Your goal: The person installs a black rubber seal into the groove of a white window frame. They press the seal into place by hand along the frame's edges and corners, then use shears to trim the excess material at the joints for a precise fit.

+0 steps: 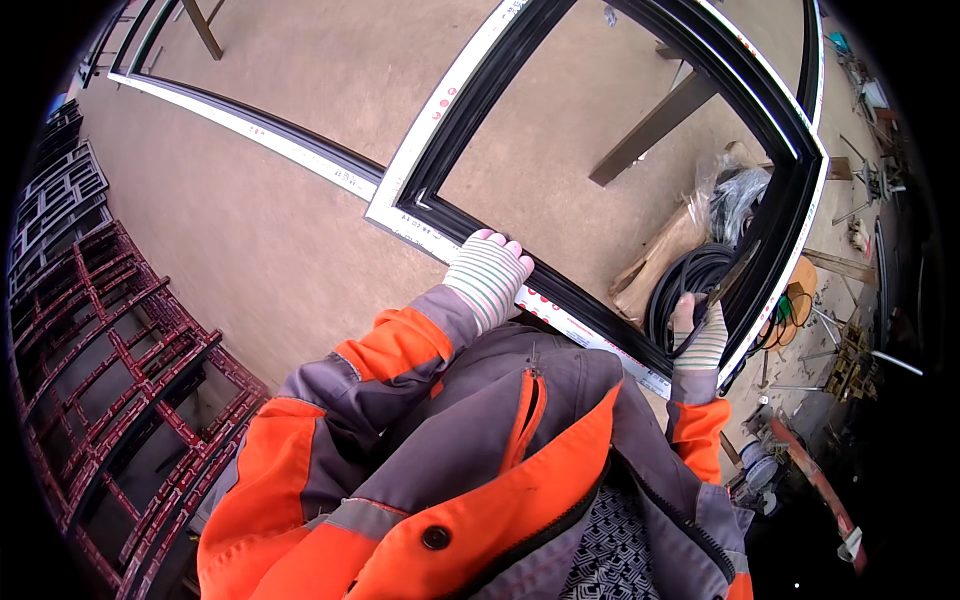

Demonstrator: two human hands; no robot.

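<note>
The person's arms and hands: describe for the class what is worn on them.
Both hands, left hand and right hand, wear knitted gloves, pale with thin green and pink stripes. The jacket sleeves are grey with bright orange panels and a pale reflective band.

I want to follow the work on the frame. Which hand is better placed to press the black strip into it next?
Probably the right hand: it holds the black strip at the window frame corner. The left hand only rests flat on the frame's near rail.

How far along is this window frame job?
Black seal strip already lines the window frame on the sides in view. The left hand rests on its near rail, and the right hand grips a dark tool at the near right corner. The coil of black strip below suggests more remains.
</note>
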